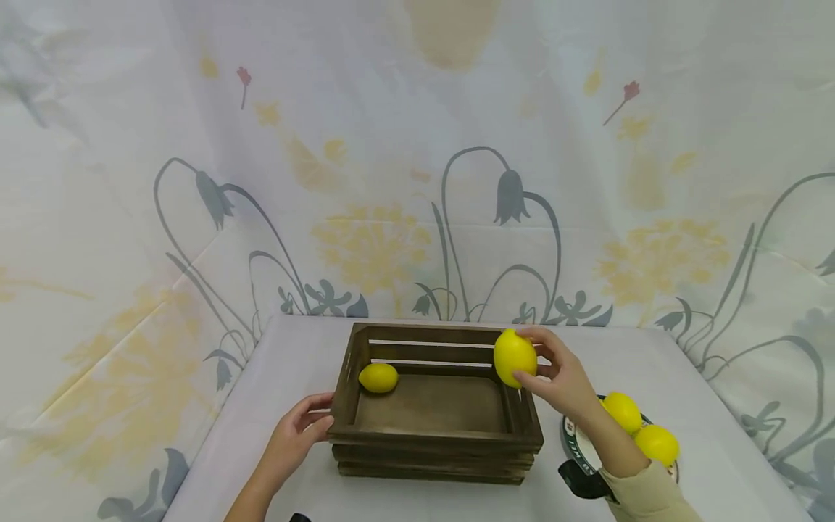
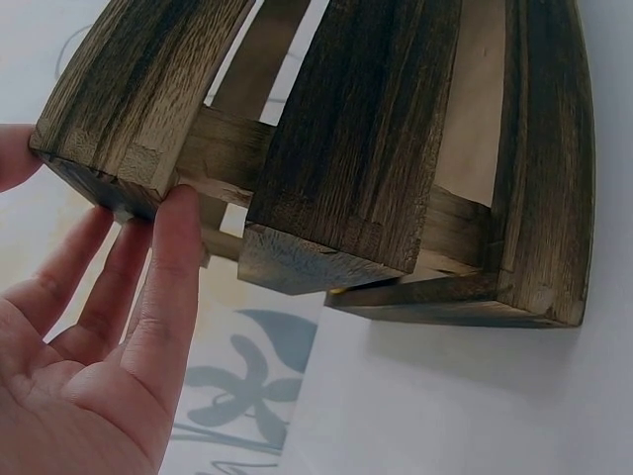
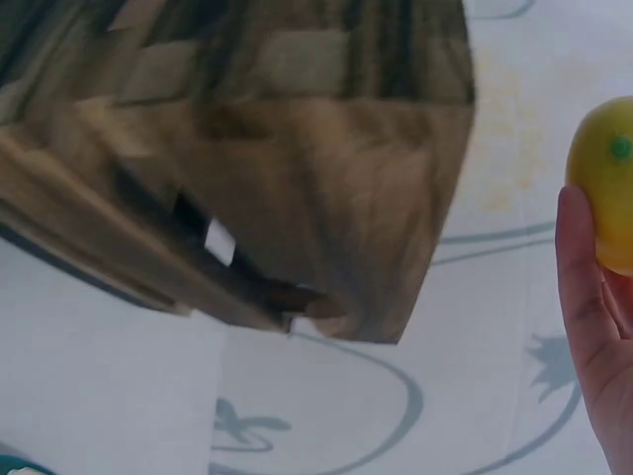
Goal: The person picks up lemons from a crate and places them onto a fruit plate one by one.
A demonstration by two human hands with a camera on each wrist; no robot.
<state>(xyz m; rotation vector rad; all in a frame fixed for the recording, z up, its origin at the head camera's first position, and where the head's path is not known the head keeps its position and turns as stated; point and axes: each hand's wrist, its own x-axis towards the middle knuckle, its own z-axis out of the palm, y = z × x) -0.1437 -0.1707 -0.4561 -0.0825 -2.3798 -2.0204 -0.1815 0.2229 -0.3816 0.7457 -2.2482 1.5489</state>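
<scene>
A brown slatted wooden crate [image 1: 430, 438] stands on the white table. My left hand [image 1: 296, 435] holds its left end near the front corner; in the left wrist view the fingertips [image 2: 178, 213] rest against a slat's end. One yellow lemon [image 1: 378, 378] lies inside the crate at the left. My right hand [image 1: 557, 373] grips another lemon [image 1: 515, 358] between thumb and fingers, raised over the crate's right end. In the right wrist view this held lemon [image 3: 603, 178] shows its green tip, partly cut off by the frame edge.
Right of the crate, a patterned plate [image 1: 574, 442] with a dark green rim bears more lemons [image 1: 656, 444], partly hidden behind my right forearm. A floral-printed curtain [image 1: 404, 217] hangs behind the table.
</scene>
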